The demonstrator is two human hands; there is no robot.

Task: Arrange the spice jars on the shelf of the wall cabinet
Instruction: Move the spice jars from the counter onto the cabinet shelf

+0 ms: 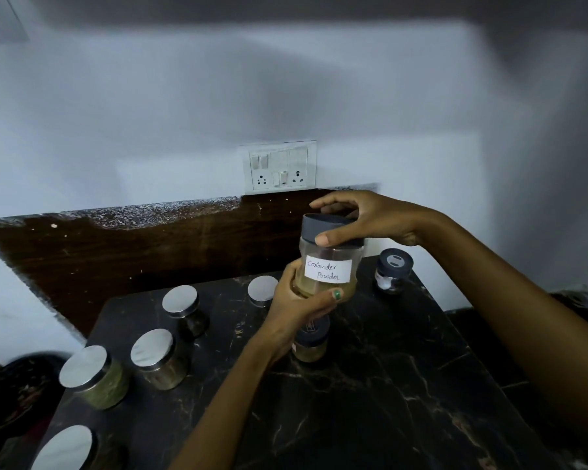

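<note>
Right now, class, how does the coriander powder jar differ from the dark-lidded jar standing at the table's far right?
The coriander powder jar is held above the table by both hands and shows a handwritten label; the far-right jar stands untouched on the table and looks smaller. Both have dark lids.

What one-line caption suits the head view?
Both hands hold a coriander powder jar above the dark table.

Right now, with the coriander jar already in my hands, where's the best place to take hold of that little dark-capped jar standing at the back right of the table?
Take the small dark-capped jar around its cap, coming straight down from above. It stands upright and alone near the table's back right edge, with no other jar beside it. The clear body looks short, so the cap offers the better grip.
</note>
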